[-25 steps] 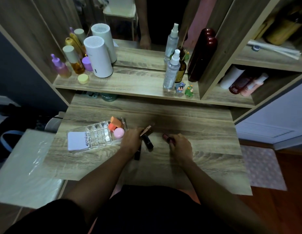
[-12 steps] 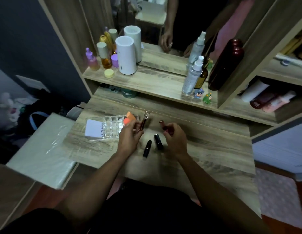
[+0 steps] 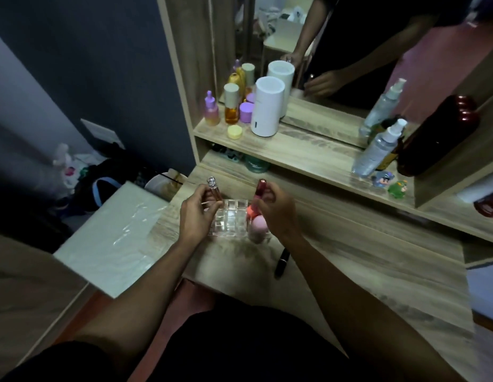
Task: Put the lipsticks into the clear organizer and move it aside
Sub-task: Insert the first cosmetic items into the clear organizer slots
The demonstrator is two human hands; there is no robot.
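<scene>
Seen from the head camera, looking down past two bare forearms, a wood-grain worktop (image 3: 350, 244) holds a small clear organizer (image 3: 231, 220) with a grid of square compartments. The left hand (image 3: 197, 213) hovers over the organizer's left end, its fingers (image 3: 212, 205) closed around a pale pink lipstick tube with a silver cap (image 3: 213, 190), held upright just above the compartments. The right hand (image 3: 275, 210) hovers over the organizer's right end, its fingers (image 3: 267, 195) closed around a dark red lipstick (image 3: 259, 188), also held upright with its cap pointing up. Below the right-hand fingers, in the organizer's right end, sit a pink makeup sponge (image 3: 258, 226) and an orange sponge (image 3: 251, 209); whether the red lipstick's base already touches a compartment cannot be told. Nearer the person than the right hand, beside the right wrist, a black lipstick (image 3: 281, 262) lies flat on the worktop, apart from the organizer. Beyond the fingers, a raised shelf (image 3: 308, 153) carries a white cylinder (image 3: 267, 106), a purple dropper bottle (image 3: 211, 110), an amber bottle (image 3: 231, 104), a small yellow jar (image 3: 234, 131), and farther right a clear spray bottle (image 3: 375, 153) and two small figurines (image 3: 390, 183). A mirror (image 3: 350, 51) behind the shelf reflects the person's arms. To the left of the left hand, a pale flat surface wrapped in plastic film (image 3: 113, 238) abuts the worktop.
</scene>
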